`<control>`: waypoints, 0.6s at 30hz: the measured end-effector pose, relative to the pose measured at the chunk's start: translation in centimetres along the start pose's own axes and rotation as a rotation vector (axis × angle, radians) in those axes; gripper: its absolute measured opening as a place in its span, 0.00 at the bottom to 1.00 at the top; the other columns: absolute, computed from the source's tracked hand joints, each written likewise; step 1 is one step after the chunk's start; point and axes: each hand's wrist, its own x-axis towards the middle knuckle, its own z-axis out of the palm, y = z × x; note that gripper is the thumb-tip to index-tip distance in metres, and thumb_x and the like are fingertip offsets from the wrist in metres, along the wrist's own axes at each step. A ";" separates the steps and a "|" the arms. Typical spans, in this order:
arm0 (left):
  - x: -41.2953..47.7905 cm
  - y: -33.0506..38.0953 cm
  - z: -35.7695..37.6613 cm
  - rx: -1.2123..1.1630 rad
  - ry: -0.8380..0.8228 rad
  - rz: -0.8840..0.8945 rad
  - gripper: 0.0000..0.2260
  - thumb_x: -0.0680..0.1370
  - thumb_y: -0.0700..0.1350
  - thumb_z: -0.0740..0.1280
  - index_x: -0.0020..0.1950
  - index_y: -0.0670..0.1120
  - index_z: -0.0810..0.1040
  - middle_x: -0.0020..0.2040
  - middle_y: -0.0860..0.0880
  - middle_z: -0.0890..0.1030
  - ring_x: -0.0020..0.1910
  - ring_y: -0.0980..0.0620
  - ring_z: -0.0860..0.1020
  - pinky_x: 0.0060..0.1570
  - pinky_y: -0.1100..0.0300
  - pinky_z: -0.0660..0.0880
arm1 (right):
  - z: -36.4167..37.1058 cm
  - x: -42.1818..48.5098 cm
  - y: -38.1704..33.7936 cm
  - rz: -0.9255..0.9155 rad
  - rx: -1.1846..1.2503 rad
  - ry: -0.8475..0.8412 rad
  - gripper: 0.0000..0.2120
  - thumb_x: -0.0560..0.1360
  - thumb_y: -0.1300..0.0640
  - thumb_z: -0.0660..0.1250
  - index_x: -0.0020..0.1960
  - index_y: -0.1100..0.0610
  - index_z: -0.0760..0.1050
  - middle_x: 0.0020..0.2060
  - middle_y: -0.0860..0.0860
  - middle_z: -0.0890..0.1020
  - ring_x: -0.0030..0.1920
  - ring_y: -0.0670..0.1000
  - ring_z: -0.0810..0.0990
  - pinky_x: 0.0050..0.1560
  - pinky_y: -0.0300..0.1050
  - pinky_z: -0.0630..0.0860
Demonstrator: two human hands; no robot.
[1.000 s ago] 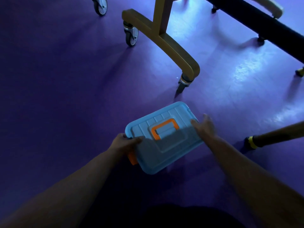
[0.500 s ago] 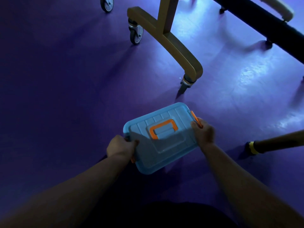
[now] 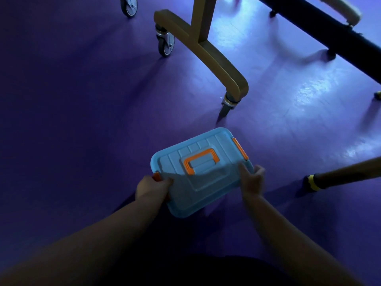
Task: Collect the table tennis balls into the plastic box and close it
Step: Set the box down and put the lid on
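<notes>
The plastic box (image 3: 206, 193) is light blue with orange handle (image 3: 201, 159) and latches (image 3: 239, 148); the floor (image 3: 82, 120) looks purple.

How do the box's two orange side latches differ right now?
The left latch is mostly hidden, only a small orange bit showing; the right latch shows almost its whole length. The left hand grips over the left latch; the right hand grips the blue box just short of the right latch. Both are orange, on the box's short ends.
</notes>
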 end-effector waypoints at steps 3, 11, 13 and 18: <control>0.0 1.0 0.8 -0.035 0.008 0.055 0.13 0.72 0.50 0.72 0.49 0.42 0.77 0.43 0.44 0.81 0.43 0.43 0.82 0.48 0.46 0.80 | -0.3 -0.8 1.4 0.196 0.165 -0.083 0.29 0.64 0.45 0.73 0.55 0.61 0.69 0.50 0.58 0.76 0.49 0.57 0.78 0.49 0.59 0.79; -1.8 5.6 7.7 -0.025 -0.064 0.138 0.11 0.74 0.49 0.69 0.44 0.41 0.79 0.32 0.48 0.77 0.35 0.48 0.79 0.38 0.56 0.77 | -2.8 1.0 -0.1 0.155 0.111 0.118 0.28 0.56 0.45 0.72 0.49 0.62 0.70 0.47 0.57 0.79 0.49 0.61 0.79 0.48 0.64 0.78; -1.8 6.5 9.9 -0.051 -0.101 0.134 0.14 0.73 0.50 0.69 0.47 0.39 0.80 0.36 0.46 0.79 0.42 0.43 0.82 0.45 0.53 0.79 | -3.4 1.5 0.0 0.149 0.093 0.125 0.33 0.51 0.44 0.69 0.49 0.64 0.73 0.47 0.59 0.81 0.47 0.61 0.80 0.45 0.63 0.79; -1.9 7.0 14.9 -0.149 -0.199 0.094 0.19 0.72 0.51 0.71 0.56 0.39 0.77 0.50 0.42 0.82 0.47 0.44 0.81 0.47 0.53 0.79 | -5.6 2.8 0.7 0.129 0.042 0.149 0.21 0.64 0.57 0.71 0.53 0.66 0.74 0.47 0.58 0.81 0.48 0.58 0.80 0.47 0.54 0.79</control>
